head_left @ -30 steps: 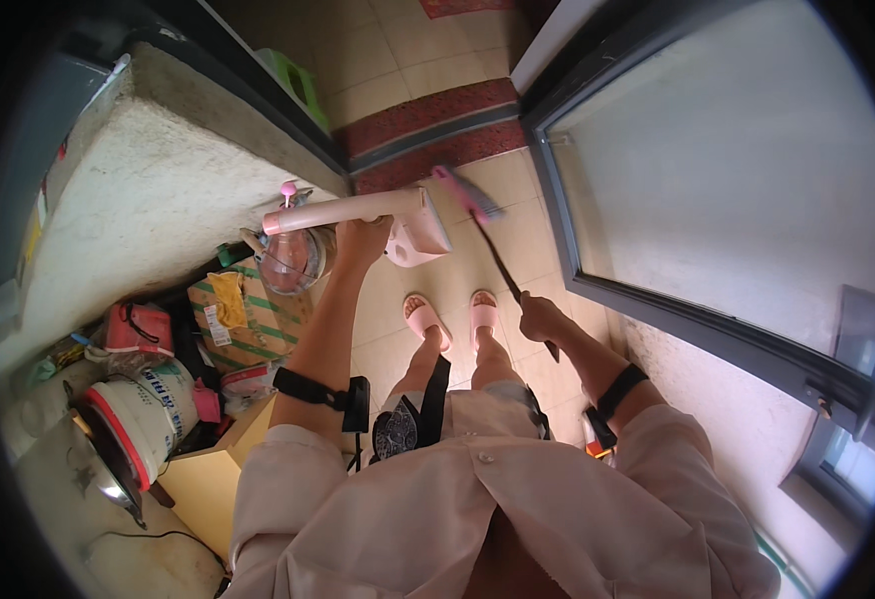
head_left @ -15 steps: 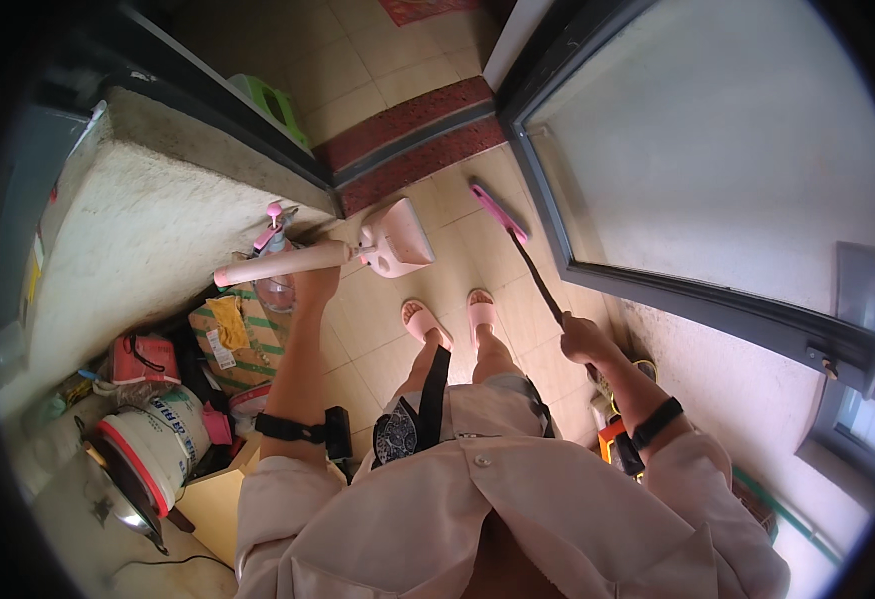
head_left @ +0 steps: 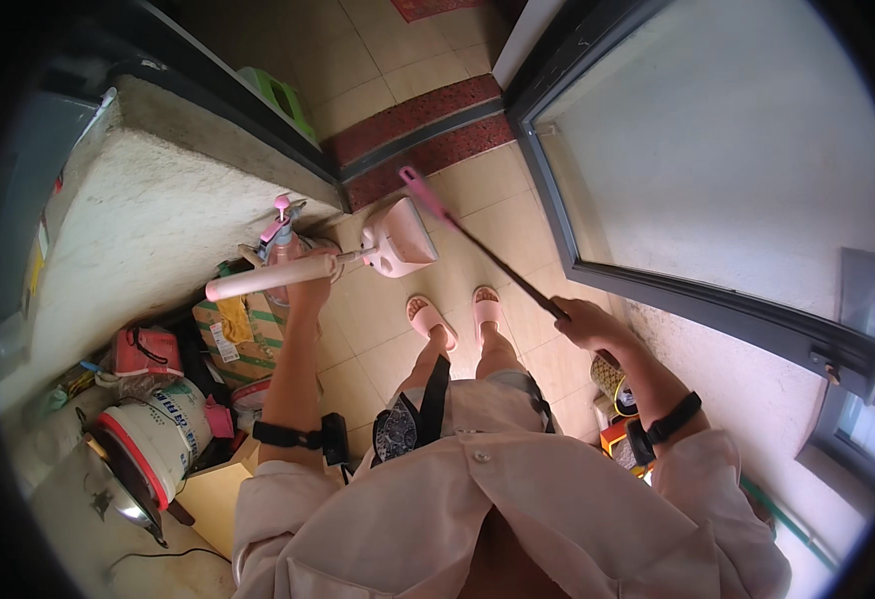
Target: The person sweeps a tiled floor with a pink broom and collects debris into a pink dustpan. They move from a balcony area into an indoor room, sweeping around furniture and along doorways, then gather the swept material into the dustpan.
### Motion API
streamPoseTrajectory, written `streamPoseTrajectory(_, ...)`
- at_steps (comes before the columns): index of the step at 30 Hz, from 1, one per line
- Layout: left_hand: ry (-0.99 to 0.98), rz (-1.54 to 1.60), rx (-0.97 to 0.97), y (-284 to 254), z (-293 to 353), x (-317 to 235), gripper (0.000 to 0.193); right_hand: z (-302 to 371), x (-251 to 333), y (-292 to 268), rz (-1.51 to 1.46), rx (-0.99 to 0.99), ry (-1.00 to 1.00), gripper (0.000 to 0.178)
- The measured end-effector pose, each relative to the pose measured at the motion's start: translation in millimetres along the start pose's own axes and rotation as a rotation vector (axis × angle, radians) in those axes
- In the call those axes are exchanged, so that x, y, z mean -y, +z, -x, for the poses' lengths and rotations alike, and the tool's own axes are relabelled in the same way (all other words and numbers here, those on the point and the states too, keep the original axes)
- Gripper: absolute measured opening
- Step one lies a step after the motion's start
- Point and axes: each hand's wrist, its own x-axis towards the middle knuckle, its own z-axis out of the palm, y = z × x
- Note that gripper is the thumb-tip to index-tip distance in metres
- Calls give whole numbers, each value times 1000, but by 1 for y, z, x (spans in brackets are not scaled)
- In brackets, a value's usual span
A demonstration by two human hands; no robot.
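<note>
My left hand (head_left: 307, 290) is closed round the thick pale pink handle of a dustpan (head_left: 403, 240). The handle points up toward me and leftward; the dustpan's scoop is low over the floor tiles, beyond my feet. In my right hand (head_left: 589, 325) is the dark stick of a broom (head_left: 502, 265), slanting away to the far left. Its narrow pink head, with a slot near the tip, is just beyond the dustpan's right rim, near the doorsill. The bristles do not show. I cannot tell whether the head touches the floor.
A red-and-grey doorsill (head_left: 417, 135) lies ahead, with an open glass door (head_left: 717, 150) on the right. Along the left wall stand a pink pump sprayer (head_left: 280, 235), a cardboard box (head_left: 233, 334) and a white bucket (head_left: 158, 439). Cluttered items (head_left: 617, 434) sit right of my legs.
The broom head has swung left, from the floor near the glass door to beside the dustpan. The dustpan and my left hand have barely shifted.
</note>
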Motion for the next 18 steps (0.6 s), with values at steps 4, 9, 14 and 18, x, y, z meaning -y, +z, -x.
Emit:
streamPoseTrajectory(4,127,124,-93,-8,9,8,62,-63,11,29,238,-27,278,47)
streamPoseTrajectory(9,319,-246,-216,1,8,9,64,-91,42,77,155,88,65,37)
streamPoseTrajectory(14,131,-39,-121,-1,9,0,56,-28,31,39,-448,252,165,25)
streamPoseTrajectory(18,165,-303,-115,-19,33,-5,30,2,14,28,-15,97,92,33)
